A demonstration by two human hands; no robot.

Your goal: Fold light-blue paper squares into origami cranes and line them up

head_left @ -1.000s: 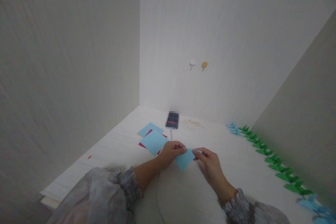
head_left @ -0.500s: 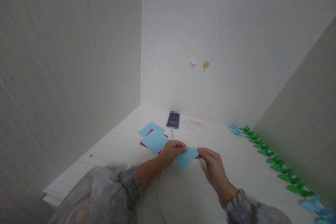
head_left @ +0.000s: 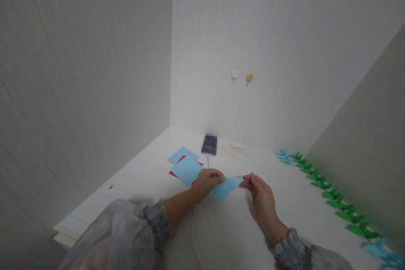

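Observation:
A light-blue sheet of paper [head_left: 222, 192], folded with a point to the right and another downward, is held over the table. My left hand [head_left: 205, 184] pinches its upper left part, thumb on top, with a ring on one finger. At the paper's right tip is my right hand [head_left: 262, 198], its thumb and fingers closed at the corner. A small reddish patch shows by those fingertips; whether it is paper I cannot make out. Left of my left hand lie a blue sheet [head_left: 186, 169] over red paper [head_left: 172, 174] and another blue sheet [head_left: 183, 154].
A blurred dark device [head_left: 209, 144] with a white cable [head_left: 191, 236] lies near the back wall. Folded green paper pieces [head_left: 330, 196] line the right side, with blue ones [head_left: 284, 157] at the far end. An orange scrap [head_left: 110, 187] lies left.
My right hand has shifted slightly right and its fingers have lifted and turned at the paper's tip, baring more of the blue point. My left hand keeps its hold.

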